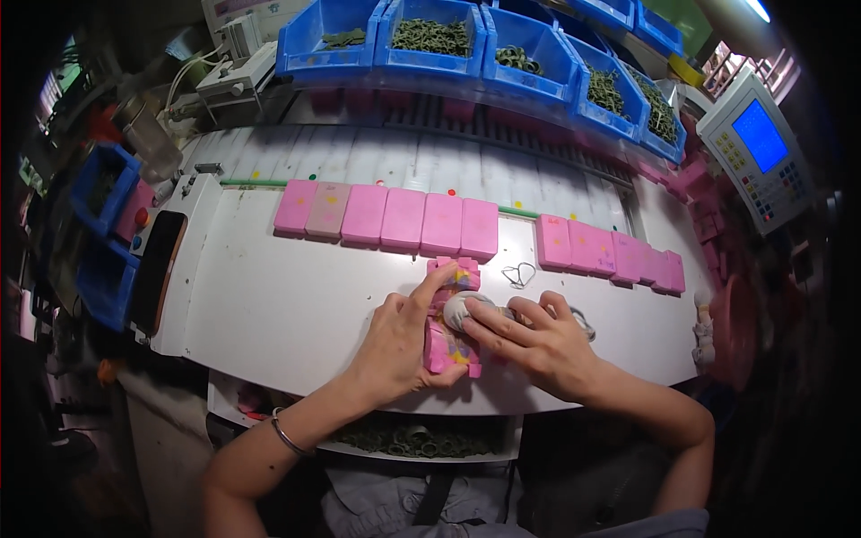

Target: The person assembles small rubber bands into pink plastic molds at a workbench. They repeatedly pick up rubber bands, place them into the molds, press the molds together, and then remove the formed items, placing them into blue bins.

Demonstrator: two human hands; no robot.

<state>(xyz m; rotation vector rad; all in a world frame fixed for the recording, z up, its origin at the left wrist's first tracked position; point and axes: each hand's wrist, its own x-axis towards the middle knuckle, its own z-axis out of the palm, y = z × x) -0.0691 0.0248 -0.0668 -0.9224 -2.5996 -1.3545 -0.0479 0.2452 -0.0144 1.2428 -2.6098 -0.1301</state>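
Gripping pink block (pixel 437 350) w/ L hand (pixel 395 334), approx. mid worktop (pixel 296 296), toward near edge. Spanning block lengthwise from its L side: w/ index finger stretched up to far end, thumb hooked round near end, palm facing R. Bringing L forearm in from lower L, slanting up & inward, w/ elbow bent and out to side, bracelet (pixel 287 434) round wrist.

Holding rounded white thing (pixel 456 311) in R hand (pixel 543 345), over mid part of block. Laying index & middle fingers long across it, pointing L; bending other fingers, raised a bit, w/ back of hand up. Can't see R thumb. Bringing R forearm in from lower R, w/ elbow bent sharply & flared out.

Lying just beyond R hand: thin wire-like loop (pixel 518 275). Lined up across far side of worktop: L row of pink blocks (pixel 404 220), incl. one duller; R row of pink blocks (pixel 578 247), apart from 1st by a gap. Hung above: blue bins (pixel 430 45) w/ green bits. Set at far R: control panel (pixel 758 148) w/ blue screen. Pulled out below near edge: drawer (pixel 513 439) w/ green ring-like pcs.
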